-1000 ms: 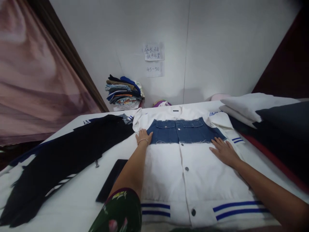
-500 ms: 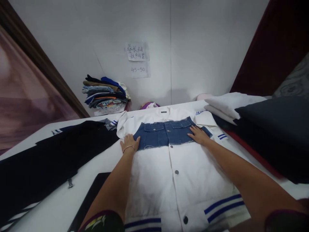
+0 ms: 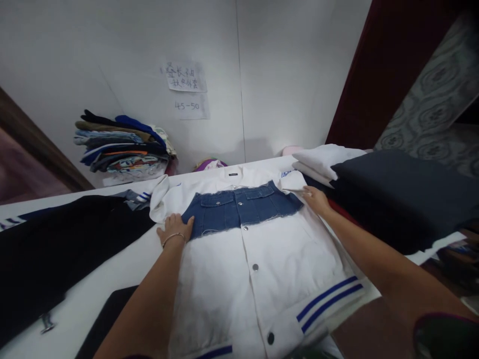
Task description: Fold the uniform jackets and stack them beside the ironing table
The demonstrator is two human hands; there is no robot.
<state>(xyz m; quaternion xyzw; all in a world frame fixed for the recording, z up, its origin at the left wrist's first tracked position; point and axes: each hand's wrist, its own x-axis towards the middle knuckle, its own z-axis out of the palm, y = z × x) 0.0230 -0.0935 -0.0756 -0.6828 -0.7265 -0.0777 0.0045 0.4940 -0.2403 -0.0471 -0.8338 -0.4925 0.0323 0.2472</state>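
Lying front up on the white table (image 3: 103, 274), the white jacket (image 3: 213, 279) spreads before us. Our left hand (image 3: 174, 229) rests open, fingers parted, at its denim panel (image 3: 220, 214); our right hand (image 3: 317, 200) touches a sleeve (image 3: 294, 180), though we cannot tell whether it grips. Black clothing (image 3: 86, 239) lies left, a dark pile (image 3: 404, 187) right.

Jacket (image 3: 213, 284): matt white cloth w/ denim panel (image 3: 220, 215), rough frayed edge; snaps (image 3: 255, 267) look like shiny metal. Tbl (image 3: 123, 257) smooth; notes (image 3: 186, 79) plain paper. Blk garment (image 3: 75, 239): matt cloth.
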